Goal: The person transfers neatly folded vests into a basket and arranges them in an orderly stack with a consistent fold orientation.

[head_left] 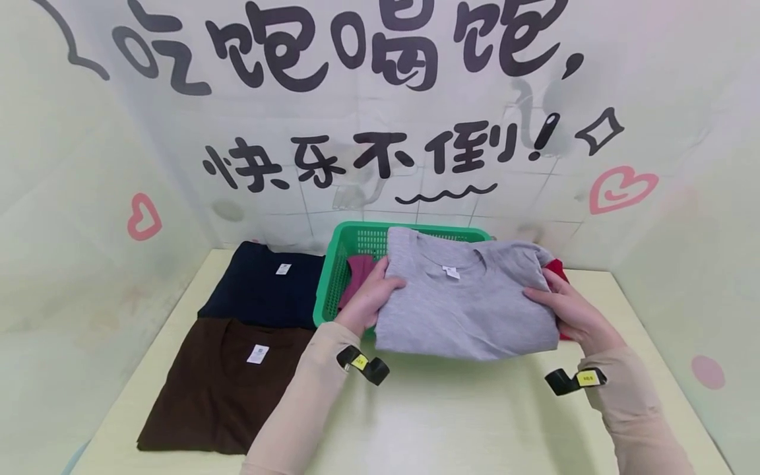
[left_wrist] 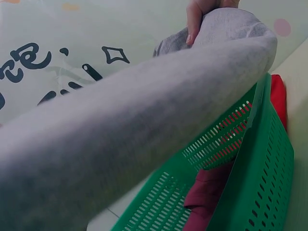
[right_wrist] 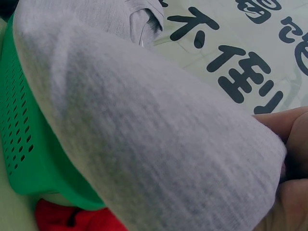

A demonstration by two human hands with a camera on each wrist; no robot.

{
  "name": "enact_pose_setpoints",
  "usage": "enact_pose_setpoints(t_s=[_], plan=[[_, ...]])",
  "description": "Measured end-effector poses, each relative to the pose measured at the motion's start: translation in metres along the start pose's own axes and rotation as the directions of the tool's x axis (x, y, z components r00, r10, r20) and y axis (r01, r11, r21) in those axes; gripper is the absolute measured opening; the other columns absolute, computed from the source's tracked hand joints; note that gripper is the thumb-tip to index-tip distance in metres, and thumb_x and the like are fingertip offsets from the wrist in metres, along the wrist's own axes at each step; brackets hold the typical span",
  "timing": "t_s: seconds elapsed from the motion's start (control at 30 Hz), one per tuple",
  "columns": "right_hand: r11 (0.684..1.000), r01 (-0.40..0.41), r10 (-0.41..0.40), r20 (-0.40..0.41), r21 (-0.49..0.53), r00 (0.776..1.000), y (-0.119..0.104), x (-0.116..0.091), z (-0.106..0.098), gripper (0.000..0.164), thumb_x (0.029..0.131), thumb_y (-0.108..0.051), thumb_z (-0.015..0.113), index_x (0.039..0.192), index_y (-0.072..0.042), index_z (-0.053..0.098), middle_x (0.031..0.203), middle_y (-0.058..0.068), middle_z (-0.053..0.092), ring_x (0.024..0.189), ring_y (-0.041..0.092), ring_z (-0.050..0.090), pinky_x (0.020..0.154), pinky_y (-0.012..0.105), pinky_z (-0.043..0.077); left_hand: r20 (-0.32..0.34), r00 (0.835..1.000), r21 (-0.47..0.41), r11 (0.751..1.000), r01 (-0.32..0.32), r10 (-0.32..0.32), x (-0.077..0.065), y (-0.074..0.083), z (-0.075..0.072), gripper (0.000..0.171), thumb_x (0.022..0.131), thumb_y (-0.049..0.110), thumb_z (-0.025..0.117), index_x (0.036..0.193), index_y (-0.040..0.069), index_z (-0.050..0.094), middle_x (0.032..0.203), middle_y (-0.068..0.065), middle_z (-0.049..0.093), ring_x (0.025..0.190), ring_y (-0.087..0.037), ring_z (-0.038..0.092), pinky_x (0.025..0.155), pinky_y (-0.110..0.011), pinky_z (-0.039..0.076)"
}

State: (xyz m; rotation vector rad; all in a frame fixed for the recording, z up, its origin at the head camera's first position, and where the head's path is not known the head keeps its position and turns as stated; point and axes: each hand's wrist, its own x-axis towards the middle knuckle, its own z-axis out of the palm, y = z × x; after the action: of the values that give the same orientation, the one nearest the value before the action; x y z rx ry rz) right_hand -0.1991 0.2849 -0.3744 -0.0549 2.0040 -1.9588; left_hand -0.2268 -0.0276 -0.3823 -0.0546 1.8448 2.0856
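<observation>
A folded light grey T-shirt (head_left: 463, 303) with a white neck label is held up in front of and partly over a green plastic basket (head_left: 328, 290). My left hand (head_left: 369, 297) grips its left edge, thumb on the front. At the opposite edge my right hand (head_left: 572, 307) pinches the cloth, thumb also in front. Inside the basket lies a dark pink cloth (left_wrist: 204, 197), seen past the shirt in the left wrist view. In the right wrist view the grey shirt (right_wrist: 144, 120) covers most of the picture, with the right hand (right_wrist: 291, 163) at its edge.
Left of the basket lie a folded navy T-shirt (head_left: 267, 284) and, nearer me, a folded brown T-shirt (head_left: 237, 382). Red cloth (left_wrist: 278, 101) lies on the table right of the basket. Printed wall sheets stand behind and on both sides of the pale table (head_left: 451, 422).
</observation>
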Motion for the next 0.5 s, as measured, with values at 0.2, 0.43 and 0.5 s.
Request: enact_pose_setpoints(t_s=[0.2,0.43,0.5], plan=[[1.0,-0.007,0.007,-0.002,-0.003,1.0,-0.003,0.011,0.008,0.036,0.091,-0.012,0.053,0.121,-0.026,0.037,0.108,-0.007,0.043,0.094,0.005,0.05,0.079,0.022,0.045,0.003,1.0,-0.003,1.0,0.019,-0.019,0.006,0.005,-0.012,0.063,0.086,0.001,0.044,0.142,0.021,0.022,0.128,-0.014,0.043,0.099,-0.026,0.049,0.077,-0.036,0.044],[0.999,-0.041,0.041,-0.014,-0.028,0.999,-0.006,0.024,0.015,0.042,0.091,-0.015,0.053,0.127,-0.022,0.033,0.113,-0.003,0.038,0.096,0.007,0.047,0.08,0.022,0.044,-0.007,1.0,0.026,0.999,0.022,-0.022,0.013,0.01,-0.022,0.066,0.086,0.001,0.045,0.143,0.023,0.02,0.134,-0.011,0.038,0.103,-0.026,0.047,0.081,-0.036,0.042],[0.998,-0.047,0.046,-0.012,-0.031,0.999,-0.007,0.028,0.018,0.042,0.091,-0.014,0.052,0.128,-0.021,0.034,0.114,-0.001,0.038,0.096,0.008,0.047,0.08,0.023,0.044,-0.008,0.999,0.031,0.999,0.033,-0.033,0.015,0.011,-0.025,0.066,0.086,0.002,0.045,0.144,0.023,0.019,0.135,-0.011,0.037,0.103,-0.026,0.047,0.081,-0.037,0.042]])
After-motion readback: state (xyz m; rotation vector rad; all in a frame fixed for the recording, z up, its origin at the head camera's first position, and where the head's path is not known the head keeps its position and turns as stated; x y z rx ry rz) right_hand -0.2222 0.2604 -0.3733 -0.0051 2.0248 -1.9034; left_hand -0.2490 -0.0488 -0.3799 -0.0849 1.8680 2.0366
